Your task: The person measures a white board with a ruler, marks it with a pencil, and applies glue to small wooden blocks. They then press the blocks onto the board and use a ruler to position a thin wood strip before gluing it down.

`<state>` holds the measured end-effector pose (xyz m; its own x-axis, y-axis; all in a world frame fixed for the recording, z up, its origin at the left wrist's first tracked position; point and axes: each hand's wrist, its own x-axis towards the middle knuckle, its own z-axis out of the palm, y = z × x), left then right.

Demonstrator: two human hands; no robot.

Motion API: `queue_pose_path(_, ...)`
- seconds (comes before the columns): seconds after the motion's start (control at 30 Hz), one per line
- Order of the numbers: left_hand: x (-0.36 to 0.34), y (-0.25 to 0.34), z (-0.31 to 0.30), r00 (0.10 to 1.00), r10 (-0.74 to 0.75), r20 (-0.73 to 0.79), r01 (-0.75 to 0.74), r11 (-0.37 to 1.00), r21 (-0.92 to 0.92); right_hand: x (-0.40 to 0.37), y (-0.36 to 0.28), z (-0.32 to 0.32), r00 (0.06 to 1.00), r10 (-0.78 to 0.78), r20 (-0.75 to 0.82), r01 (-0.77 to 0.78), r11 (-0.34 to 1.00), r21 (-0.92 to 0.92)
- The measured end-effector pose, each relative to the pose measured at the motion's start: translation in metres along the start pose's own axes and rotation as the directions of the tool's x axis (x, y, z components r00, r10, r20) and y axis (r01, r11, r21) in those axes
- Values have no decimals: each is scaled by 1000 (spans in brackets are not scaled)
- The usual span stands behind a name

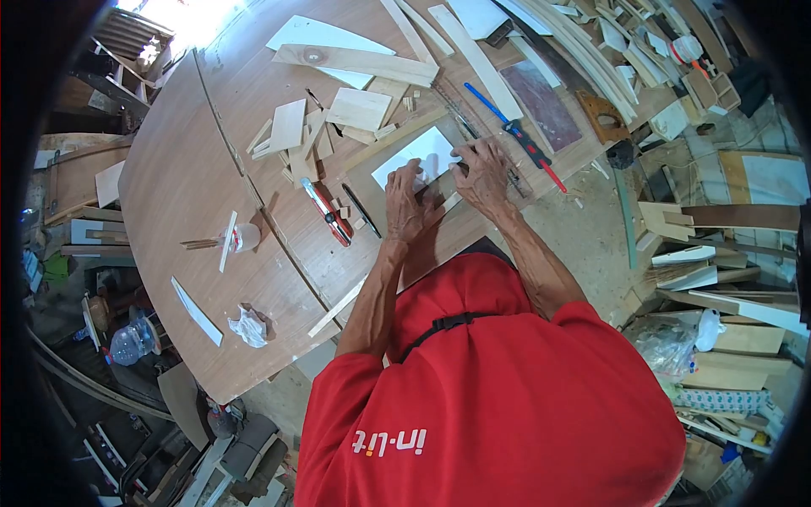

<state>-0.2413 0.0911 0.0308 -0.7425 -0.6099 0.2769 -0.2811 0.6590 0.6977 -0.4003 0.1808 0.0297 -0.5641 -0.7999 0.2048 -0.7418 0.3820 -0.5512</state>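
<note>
My left hand (409,204) and my right hand (480,171) rest close together on the near right corner of a flat wooden frame (365,173) with a white panel (416,154) in it. Between them lies a short pale wooden strip (451,201), which the fingers of both hands press against the frame's edge. A long steel ruler (456,118) runs diagonally just past my right fingers. A red utility knife (328,215) lies on the table to the left of my left hand.
The brown workbench (186,194) carries several offcuts (291,127), long battens (477,59), a blue and red hand tool (517,135), a small glue bottle (245,237) and a crumpled rag (250,325). Stacked timber (718,245) crowds the floor on the right.
</note>
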Motion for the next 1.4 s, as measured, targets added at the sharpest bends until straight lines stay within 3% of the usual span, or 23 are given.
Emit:
queue_pose_path(0.1, 5, 4, -9, 994, -30, 103, 30, 1000, 2, 0, -1, 0, 1000, -14, -1, 14, 1000, -7)
queue_pose_path(0.23, 9, 12, -15, 994, -62, 93, 63, 998, -14, 0, 1, 0, 1000, 0, 6, 0, 1000, -1)
queue_pose_path(0.33, 6, 4, -19, 1000, -19, 24, 17, 996, 86, 0, 2, 0, 1000, -6, -2, 6, 1000, 12)
queue_pose_path(0.4, 6, -13, -27, 984, -96, -149, 114, 987, 117, 1, 1, 1, 1000, -20, -4, 20, 999, 29)
queue_pose_path(0.43, 8, -20, -32, 957, -197, -212, 233, 959, 163, 1, 1, 0, 1000, -10, 9, 10, 1000, 13)
queue_pose_path(0.53, 18, -59, -59, 903, -275, -331, 368, 892, 262, 3, 1, -2, 1000, -24, 17, 24, 1000, -9)
queue_pose_path(0.67, 29, -72, -96, 825, -399, -401, 533, 785, 316, 3, 2, -5, 998, -11, 54, 11, 1000, -1)
queue_pose_path(0.73, 25, -67, -109, 815, -499, -295, 575, 755, 315, 2, 4, -5, 998, -21, 61, 21, 1000, 9)
queue_pose_path(0.77, 16, -94, -108, 890, -393, -232, 449, 845, 292, 2, 5, -5, 998, -27, 62, 26, 1000, 8)
queue_pose_path(0.8, 12, -94, -106, 889, -396, -230, 451, 843, 293, 3, 6, -5, 997, -32, 64, 32, 999, 7)
queue_pose_path(0.87, -5, -89, -103, 919, -391, -46, 369, 814, 448, 2, 6, -5, 997, -34, 63, 34, 999, 7)
queue_pose_path(1.0, -24, -42, -110, 908, -418, 35, 326, 757, 566, 2, 5, -6, 997, -10, 77, 9, 1000, 18)
queue_pose_path(1.03, -25, -42, -108, 860, -503, 88, 361, 721, 591, 2, 5, -5, 997, -9, 80, 8, 1000, 17)
queue_pose_path(1.4, -33, -58, -97, 912, -409, 44, 288, 712, 641, 2, 6, -5, 998, -25, 62, 23, 999, 22)
